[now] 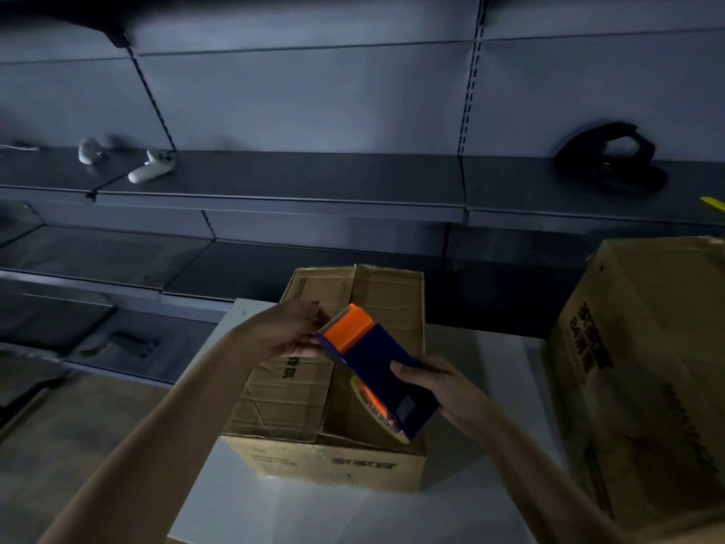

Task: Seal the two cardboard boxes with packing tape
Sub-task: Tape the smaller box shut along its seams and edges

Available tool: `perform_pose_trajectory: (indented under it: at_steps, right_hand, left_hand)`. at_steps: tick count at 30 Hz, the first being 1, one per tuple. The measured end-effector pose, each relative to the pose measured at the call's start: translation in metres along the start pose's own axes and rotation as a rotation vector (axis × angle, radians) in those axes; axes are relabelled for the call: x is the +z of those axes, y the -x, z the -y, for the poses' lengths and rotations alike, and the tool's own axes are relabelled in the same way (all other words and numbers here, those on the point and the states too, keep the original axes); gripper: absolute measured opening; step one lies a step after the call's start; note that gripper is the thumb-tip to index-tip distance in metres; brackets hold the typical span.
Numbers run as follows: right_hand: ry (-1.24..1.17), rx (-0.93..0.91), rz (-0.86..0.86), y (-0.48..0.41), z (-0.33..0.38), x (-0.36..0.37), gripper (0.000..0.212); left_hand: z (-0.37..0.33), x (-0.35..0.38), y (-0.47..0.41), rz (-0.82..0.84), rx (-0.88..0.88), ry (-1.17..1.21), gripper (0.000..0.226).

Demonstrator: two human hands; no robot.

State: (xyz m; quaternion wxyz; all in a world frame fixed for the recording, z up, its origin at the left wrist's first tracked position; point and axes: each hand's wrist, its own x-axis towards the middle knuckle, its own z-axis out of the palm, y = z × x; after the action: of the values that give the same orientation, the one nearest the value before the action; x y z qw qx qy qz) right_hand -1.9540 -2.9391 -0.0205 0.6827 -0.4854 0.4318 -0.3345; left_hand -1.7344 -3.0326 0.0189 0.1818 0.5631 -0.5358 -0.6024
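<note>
A closed cardboard box (290, 402) lies on the white table (463, 516) in front of me, its top flaps meeting along a centre seam. Above it I hold a blue tape dispenser (382, 365) with an orange head and a serrated blade. My right hand (439, 390) grips the dispenser's rear end, with a tape roll (372, 406) showing underneath. My left hand (298, 331) pinches at the orange blade end. A second, larger cardboard box (643, 371) stands at the right edge of the table.
Dark metal shelves (274, 178) run along the wall behind the table. Two white controllers (151, 166) lie on the upper shelf at left, and a black strap-like object (612, 159) lies at right. Lower shelves extend at left.
</note>
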Motion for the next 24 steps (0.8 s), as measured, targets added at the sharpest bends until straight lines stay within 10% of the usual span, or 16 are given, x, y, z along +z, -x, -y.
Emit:
perform_pose_trajectory:
  at_steps: [24]
  right_hand:
    - [-0.136,-0.083,-0.243,-0.055,0.018,0.041,0.027]
  left_hand:
    - [-0.028,-0.043,-0.093,-0.070,0.343,-0.570,0.020]
